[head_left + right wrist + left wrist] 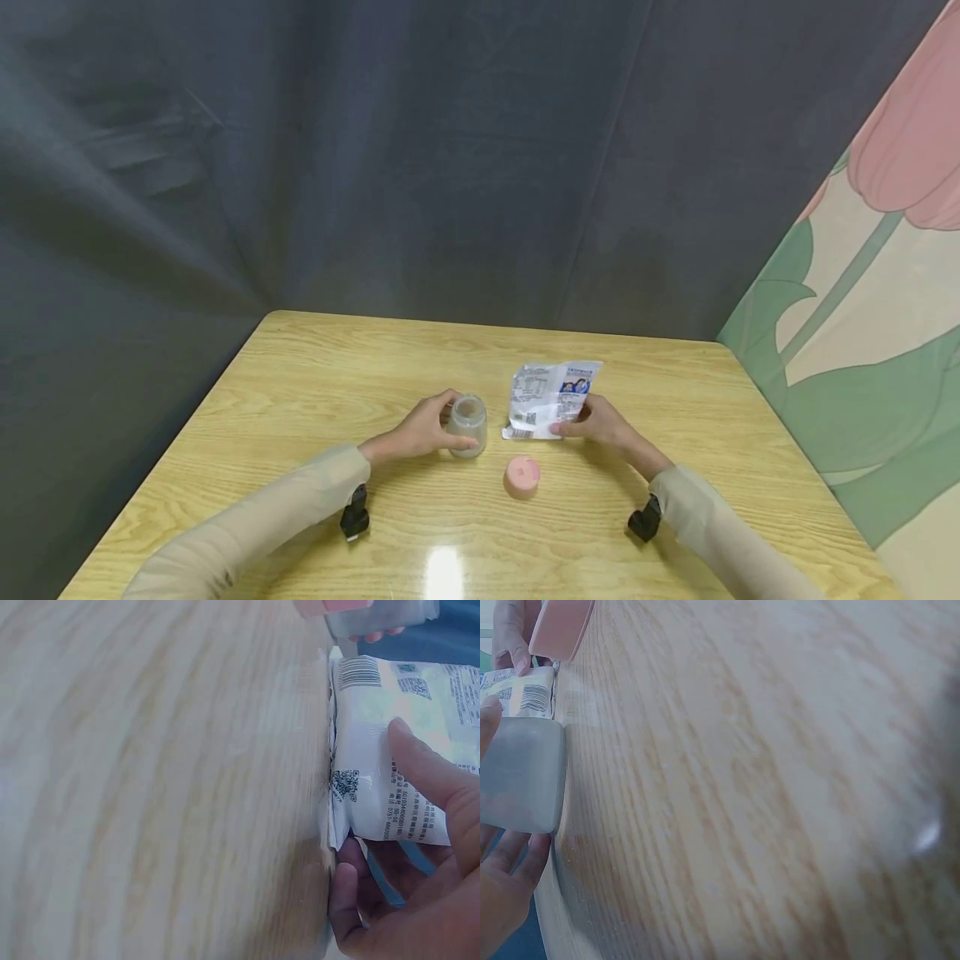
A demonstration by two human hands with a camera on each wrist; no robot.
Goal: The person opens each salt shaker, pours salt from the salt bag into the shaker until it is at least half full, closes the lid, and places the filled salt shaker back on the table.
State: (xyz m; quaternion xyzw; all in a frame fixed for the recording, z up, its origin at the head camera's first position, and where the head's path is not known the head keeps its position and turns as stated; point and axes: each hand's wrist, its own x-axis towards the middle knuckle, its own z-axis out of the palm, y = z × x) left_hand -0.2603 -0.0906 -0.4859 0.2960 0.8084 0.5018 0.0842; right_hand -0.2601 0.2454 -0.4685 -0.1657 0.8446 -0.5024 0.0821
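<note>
My left hand (423, 428) grips a frosted, see-through jar (468, 427) round its side, thumb in front and fingers behind. The jar stands upright on the table with its mouth uncovered. To its right, my right hand (600, 421) holds a white printed packet (543, 400) upright, its lower edge at the tabletop. In the right wrist view the thumb lies across the packet's printed face (375, 742), while the other fingers sit behind and below it. A round pink lid (522, 476) lies on the table in front, between the two hands.
The wooden table (337, 358) has a glossy top, with a bright reflection near the front. A dark curtain (465, 167) hangs behind it, and a flower-patterned cloth (862, 333) borders the right side. A black wrist device (355, 514) is strapped under the left sleeve, another (645, 520) under the right.
</note>
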